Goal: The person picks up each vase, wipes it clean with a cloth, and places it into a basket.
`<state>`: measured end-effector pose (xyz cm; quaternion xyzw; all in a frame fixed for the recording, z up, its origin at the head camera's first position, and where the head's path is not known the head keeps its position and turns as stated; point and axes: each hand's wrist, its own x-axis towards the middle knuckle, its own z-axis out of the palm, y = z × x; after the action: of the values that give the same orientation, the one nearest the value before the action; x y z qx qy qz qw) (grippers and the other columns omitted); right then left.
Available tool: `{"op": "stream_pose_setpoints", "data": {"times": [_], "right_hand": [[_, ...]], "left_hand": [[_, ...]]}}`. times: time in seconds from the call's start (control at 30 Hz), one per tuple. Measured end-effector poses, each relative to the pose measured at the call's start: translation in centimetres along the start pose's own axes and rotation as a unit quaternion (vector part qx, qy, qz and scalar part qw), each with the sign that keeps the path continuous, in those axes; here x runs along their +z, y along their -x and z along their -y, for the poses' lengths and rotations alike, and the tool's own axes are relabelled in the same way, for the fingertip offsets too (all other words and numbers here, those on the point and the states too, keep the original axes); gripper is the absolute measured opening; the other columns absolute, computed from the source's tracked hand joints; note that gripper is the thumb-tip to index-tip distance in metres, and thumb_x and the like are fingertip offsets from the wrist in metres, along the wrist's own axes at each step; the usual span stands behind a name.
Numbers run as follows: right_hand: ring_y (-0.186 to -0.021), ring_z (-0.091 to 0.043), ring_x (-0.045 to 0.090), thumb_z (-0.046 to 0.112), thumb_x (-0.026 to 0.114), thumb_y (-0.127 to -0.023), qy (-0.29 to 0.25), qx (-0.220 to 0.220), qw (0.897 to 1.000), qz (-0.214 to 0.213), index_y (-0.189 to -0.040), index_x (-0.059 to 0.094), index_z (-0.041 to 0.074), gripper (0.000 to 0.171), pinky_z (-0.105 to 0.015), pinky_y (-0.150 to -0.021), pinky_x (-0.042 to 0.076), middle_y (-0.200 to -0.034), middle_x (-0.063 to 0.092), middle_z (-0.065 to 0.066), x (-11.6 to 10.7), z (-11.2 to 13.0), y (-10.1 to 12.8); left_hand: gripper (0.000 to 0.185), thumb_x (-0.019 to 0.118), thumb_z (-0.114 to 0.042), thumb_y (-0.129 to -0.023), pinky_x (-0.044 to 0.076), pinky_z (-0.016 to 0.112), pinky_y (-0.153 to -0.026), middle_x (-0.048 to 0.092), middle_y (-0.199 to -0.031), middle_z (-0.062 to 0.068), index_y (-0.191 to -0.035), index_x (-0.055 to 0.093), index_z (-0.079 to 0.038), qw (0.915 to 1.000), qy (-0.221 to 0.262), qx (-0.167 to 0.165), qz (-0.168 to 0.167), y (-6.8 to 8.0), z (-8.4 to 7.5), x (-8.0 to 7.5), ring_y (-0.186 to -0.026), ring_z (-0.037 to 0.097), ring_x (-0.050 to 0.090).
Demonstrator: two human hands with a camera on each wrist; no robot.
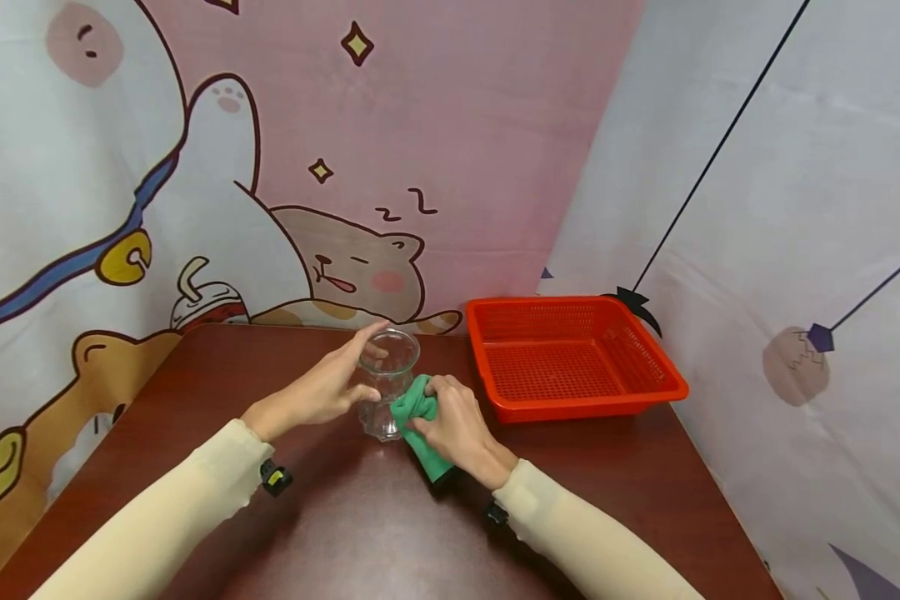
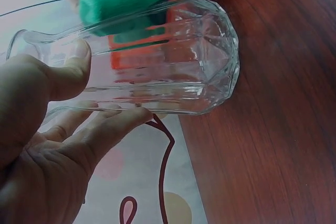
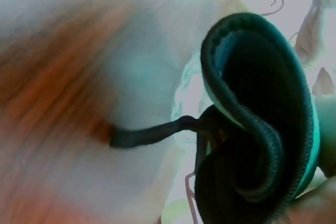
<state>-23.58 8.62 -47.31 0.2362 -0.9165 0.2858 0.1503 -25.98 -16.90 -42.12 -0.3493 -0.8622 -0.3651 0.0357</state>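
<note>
A dark reddish-brown wooden tabletop (image 1: pixel 330 517) carries everything. A clear glass (image 1: pixel 387 385) stands near its far edge, toward the middle. An orange mesh basket (image 1: pixel 570 357) fills the far right corner.

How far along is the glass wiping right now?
Done: nothing visibly finished; the red basket holds nothing. In hand: the left hand grips the clear glass standing on the table, while the right hand presses a bunched green cloth against its side. Left: probably the rest of the wiping; how much is already wiped cannot be told.
</note>
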Motion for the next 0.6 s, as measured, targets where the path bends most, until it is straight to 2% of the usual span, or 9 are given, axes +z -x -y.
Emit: {"op": "stream_pose_setpoints", "data": {"times": [0.23,0.37,0.6], "right_hand": [[-0.089,-0.017,0.064,0.031,0.096,-0.075,-0.034,0.008,0.999,-0.024,-0.104,0.067,0.006,0.048,-0.032,-0.08,0.055,-0.099,0.066,-0.003,-0.32,0.25,-0.29],[-0.092,-0.019,0.065,0.032,0.095,-0.075,-0.048,0.009,0.998,-0.042,-0.106,0.068,0.008,0.048,-0.033,-0.083,0.056,-0.103,0.066,-0.004,-0.42,0.35,-0.53],[-0.09,-0.015,0.065,0.032,0.095,-0.076,-0.082,-0.008,0.993,-0.086,-0.104,0.067,0.012,0.045,-0.031,-0.079,0.057,-0.102,0.065,0.001,-1.02,0.78,-0.95]], "left_hand": [[0.109,0.081,-0.01,-0.088,0.05,0.051,-0.1,0.06,-0.137,0.016,-0.166,0.007,-0.03,1.0,0.003,0.003,0.007,0.06,0.02,0.1,-0.13,0.03,0.057],[0.11,0.081,-0.007,-0.088,0.051,0.052,-0.099,0.06,-0.137,0.016,-0.166,0.007,-0.03,1.0,0.006,0.004,0.005,0.0,0.06,0.09,-0.129,0.03,0.057],[0.112,0.083,-0.004,-0.087,0.048,0.053,-0.103,0.061,-0.136,0.016,-0.166,0.008,-0.029,0.9999,0.003,0.013,0.002,-0.1,0.0,-0.01,-0.126,0.029,0.059]]}}
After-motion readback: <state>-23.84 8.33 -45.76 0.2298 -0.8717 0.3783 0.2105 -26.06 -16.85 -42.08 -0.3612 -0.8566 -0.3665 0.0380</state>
